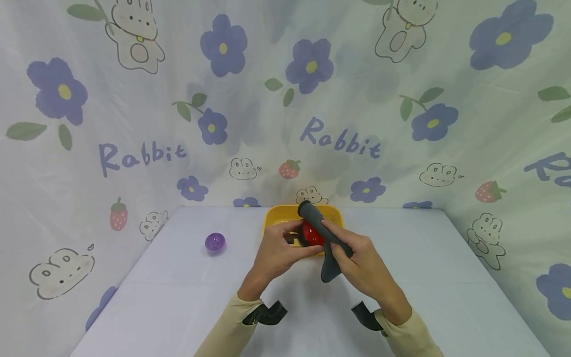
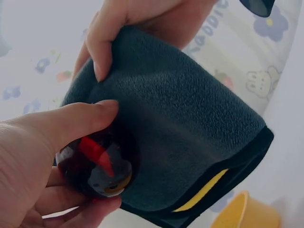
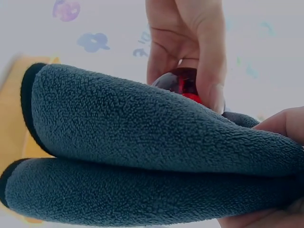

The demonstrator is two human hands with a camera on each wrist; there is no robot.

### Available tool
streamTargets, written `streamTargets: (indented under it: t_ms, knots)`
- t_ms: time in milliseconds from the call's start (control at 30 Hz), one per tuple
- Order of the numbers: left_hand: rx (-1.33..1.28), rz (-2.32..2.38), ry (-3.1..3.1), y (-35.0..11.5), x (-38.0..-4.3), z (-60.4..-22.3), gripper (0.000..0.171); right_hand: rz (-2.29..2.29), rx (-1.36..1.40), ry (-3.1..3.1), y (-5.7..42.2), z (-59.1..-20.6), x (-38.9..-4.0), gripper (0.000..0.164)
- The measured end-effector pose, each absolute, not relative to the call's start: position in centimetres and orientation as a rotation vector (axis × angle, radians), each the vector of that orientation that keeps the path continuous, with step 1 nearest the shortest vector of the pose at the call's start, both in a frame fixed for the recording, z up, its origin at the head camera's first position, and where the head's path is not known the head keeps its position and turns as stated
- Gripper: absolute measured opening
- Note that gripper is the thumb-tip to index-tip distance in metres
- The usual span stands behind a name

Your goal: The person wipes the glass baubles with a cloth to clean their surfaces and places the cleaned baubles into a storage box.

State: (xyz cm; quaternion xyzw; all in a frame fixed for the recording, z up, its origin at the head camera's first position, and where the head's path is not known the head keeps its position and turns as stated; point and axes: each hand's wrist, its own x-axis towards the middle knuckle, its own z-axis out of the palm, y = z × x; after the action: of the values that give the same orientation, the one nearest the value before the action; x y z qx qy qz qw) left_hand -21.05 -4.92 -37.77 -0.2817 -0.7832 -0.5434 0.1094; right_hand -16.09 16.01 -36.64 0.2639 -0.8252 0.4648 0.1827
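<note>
My left hand [image 1: 274,250] holds a small glossy red bowl [image 1: 311,233], with the thumb on one side and fingers below. My right hand [image 1: 363,260] grips a folded dark grey-blue towel [image 1: 315,219] with black edging. The towel lies right against the red bowl, and it hides part of it in the head view. In the left wrist view, the bowl [image 2: 102,164] appears dark and shiny in front of the spread towel [image 2: 175,109]. Two thick folds of towel [image 3: 123,123] fill the right wrist view, with the bowl [image 3: 183,80] partly behind them.
A yellow container [image 1: 272,215] stands at the table's back edge, just behind the hands. To the left on the white table [image 1: 169,292] sits a small purple bowl [image 1: 215,243]. A patterned curtain [image 1: 267,114] encloses the back and sides.
</note>
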Motion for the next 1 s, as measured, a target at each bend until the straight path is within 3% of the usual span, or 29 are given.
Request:
streamTargets:
  t_ms: [200, 467, 1000]
  knots:
    - [-0.899, -1.547, -2.313, -4.6, -20.8, -37.9, 0.048, 1.287, 0.754, -2.345, 16.2, -36.9, -16.5, 0.051]
    - [-0.924, -1.538, -2.272, -4.5, -20.3, -37.6, 0.06, 1.4, 0.73, -2.387, 17.0, -36.9, -16.9, 0.046]
    - [-0.791, -1.641, -2.18, -4.8, -20.4, -37.6, 0.056, 1.544, 0.724, -2.373, 17.1, -36.9, -16.9, 0.048]
